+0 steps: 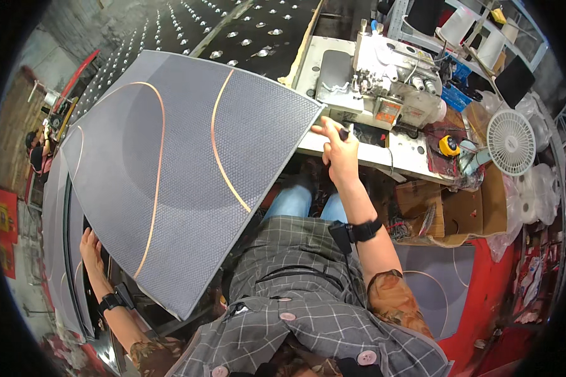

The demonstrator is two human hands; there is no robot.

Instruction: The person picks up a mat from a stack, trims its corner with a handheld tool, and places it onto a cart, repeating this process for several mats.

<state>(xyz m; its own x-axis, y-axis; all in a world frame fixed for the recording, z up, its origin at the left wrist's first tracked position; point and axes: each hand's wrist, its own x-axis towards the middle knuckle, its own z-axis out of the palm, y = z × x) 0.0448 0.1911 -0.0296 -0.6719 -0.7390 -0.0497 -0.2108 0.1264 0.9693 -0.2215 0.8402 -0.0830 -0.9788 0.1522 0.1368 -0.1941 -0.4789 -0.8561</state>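
Mat point(192, 144), grey, tan-lined: reaching from studded table point(255, 38) towards my apron point(277, 251). Right hand point(341, 151): fingers closed round small dark object point(344, 134), near mat corner. Left hand point(93, 252): beside mat's left edge, grip I cannot tell.

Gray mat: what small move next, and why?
Perhaps steady the gray mat by pinching its right corner with the right hand: that corner lies near this hand and the sewing machine, while the left hand is by the mat's left edge.
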